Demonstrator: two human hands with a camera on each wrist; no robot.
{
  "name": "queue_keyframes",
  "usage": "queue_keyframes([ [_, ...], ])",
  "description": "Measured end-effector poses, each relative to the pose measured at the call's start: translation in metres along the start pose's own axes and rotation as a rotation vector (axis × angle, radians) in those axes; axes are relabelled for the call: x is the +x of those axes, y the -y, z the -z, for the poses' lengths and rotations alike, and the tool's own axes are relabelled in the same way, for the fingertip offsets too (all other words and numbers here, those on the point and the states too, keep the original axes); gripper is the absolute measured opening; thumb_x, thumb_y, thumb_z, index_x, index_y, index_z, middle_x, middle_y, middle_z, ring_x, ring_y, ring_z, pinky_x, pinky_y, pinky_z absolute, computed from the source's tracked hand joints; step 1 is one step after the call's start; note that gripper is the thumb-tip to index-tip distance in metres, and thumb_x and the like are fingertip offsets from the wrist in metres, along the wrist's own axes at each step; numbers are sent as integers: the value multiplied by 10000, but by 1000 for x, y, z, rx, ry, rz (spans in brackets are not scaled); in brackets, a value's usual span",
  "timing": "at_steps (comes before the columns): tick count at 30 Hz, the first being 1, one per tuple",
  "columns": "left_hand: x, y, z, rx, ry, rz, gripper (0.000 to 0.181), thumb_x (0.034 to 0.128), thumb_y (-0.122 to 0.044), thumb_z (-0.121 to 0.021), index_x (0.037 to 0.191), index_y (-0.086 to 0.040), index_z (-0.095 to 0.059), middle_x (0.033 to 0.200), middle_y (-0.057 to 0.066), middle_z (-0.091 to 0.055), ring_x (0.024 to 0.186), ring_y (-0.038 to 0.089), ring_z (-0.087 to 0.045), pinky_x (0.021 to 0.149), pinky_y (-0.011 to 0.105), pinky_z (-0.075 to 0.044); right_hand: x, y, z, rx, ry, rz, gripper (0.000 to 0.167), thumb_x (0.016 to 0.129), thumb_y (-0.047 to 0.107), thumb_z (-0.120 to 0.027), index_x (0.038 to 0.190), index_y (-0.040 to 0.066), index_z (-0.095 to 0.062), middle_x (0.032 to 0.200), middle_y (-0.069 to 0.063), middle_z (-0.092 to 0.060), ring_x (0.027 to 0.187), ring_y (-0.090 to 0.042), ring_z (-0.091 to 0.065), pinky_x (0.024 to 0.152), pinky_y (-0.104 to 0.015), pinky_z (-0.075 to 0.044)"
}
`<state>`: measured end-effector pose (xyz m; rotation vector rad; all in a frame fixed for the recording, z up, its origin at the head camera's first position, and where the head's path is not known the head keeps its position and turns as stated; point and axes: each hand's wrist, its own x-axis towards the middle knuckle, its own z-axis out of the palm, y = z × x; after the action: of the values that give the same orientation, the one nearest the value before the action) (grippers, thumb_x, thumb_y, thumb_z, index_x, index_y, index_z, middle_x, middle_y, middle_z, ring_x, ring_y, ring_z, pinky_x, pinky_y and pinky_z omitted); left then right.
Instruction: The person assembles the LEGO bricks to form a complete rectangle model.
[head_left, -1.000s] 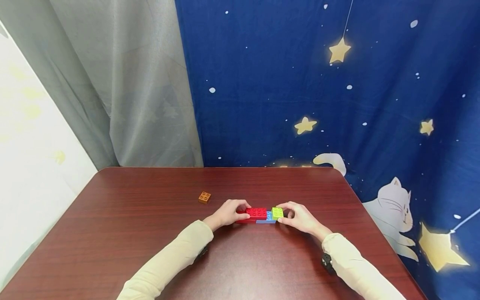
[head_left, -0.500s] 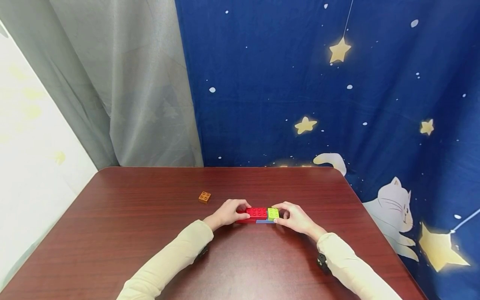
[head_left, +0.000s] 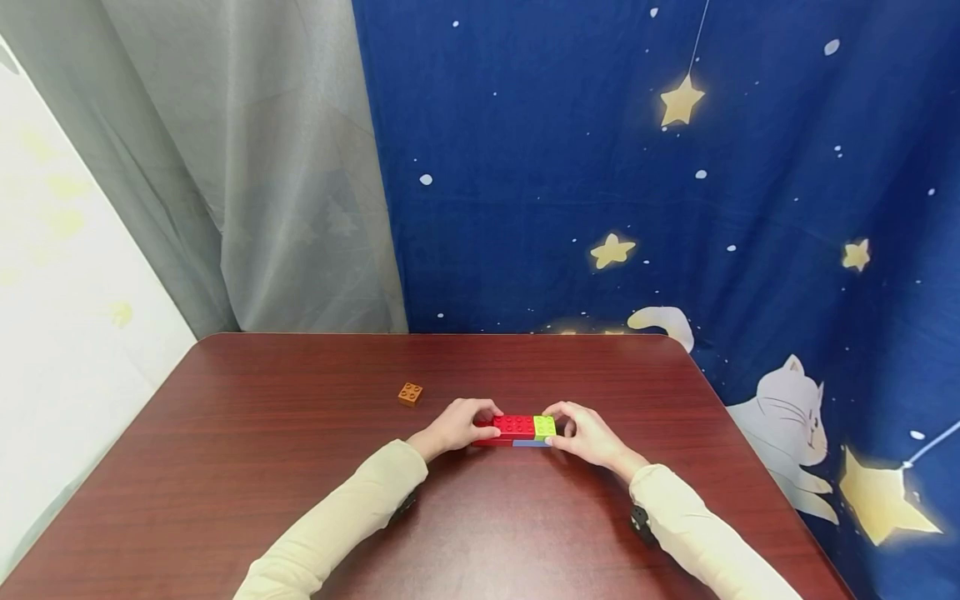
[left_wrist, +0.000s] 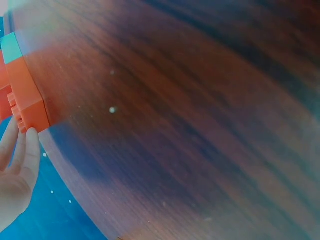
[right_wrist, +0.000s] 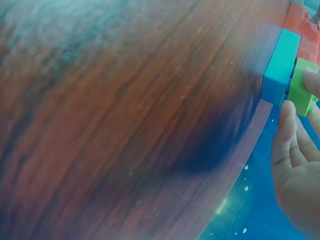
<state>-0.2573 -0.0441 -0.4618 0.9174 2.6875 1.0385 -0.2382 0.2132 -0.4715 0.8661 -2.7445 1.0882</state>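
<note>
In the head view my left hand [head_left: 459, 423] holds the left end of a row of toy building bricks on the table. A red brick [head_left: 514, 427] lies on top, bridging a lower red brick [head_left: 492, 443] and a blue brick [head_left: 531, 444]. My right hand [head_left: 591, 433] pinches a small lime-green brick [head_left: 545, 427] over the blue brick's right part, beside the upper red brick. In the right wrist view a narrow gap with studs shows between the green brick [right_wrist: 300, 87] and the blue one [right_wrist: 280, 67]. My left fingertips touch the lower red brick [left_wrist: 27, 95] in the left wrist view.
A small orange-brown brick [head_left: 410, 394] lies apart, behind and left of the row, on the dark red wooden table [head_left: 300, 483]. Beyond the table's far edge hang a grey curtain [head_left: 300, 208] and a blue star-patterned curtain [head_left: 525, 167].
My right hand has moved left with the green brick, bringing it from the blue brick's right end up beside the upper red brick. The left hand has stayed in place.
</note>
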Motion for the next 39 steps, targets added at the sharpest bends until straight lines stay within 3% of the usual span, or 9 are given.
queue_keyframes([
  [7,0,1,-1,-1,-4,-2,243,789,-237,-668,1004,-133,-619,901,-12,-622,819,100,-548,775,290,-431,1,2,3,-96,-29,49,345,695,188,-751,1002,157,-598,868,52,-530,528,-21,-463,507,-203,-414],
  [15,0,1,0,-7,0,11,250,784,-245,-672,1006,-146,-619,918,-13,-618,840,119,-549,777,297,-432,6,13,9,-213,-17,64,277,691,175,-748,947,120,-656,849,10,-525,552,-28,-423,510,-199,-390],
  [28,0,2,-1,12,-15,-26,240,775,-240,-682,978,-126,-625,881,-12,-623,807,107,-552,759,287,-438,16,23,14,-297,38,46,240,658,166,-759,876,106,-681,792,23,-559,622,-78,-440,570,-236,-394],
  [39,1,3,-2,16,-22,-36,242,774,-223,-683,982,-114,-624,885,3,-622,814,125,-557,757,293,-440,15,24,17,-300,63,27,248,672,185,-759,898,119,-679,814,41,-549,640,-83,-448,580,-235,-397],
])
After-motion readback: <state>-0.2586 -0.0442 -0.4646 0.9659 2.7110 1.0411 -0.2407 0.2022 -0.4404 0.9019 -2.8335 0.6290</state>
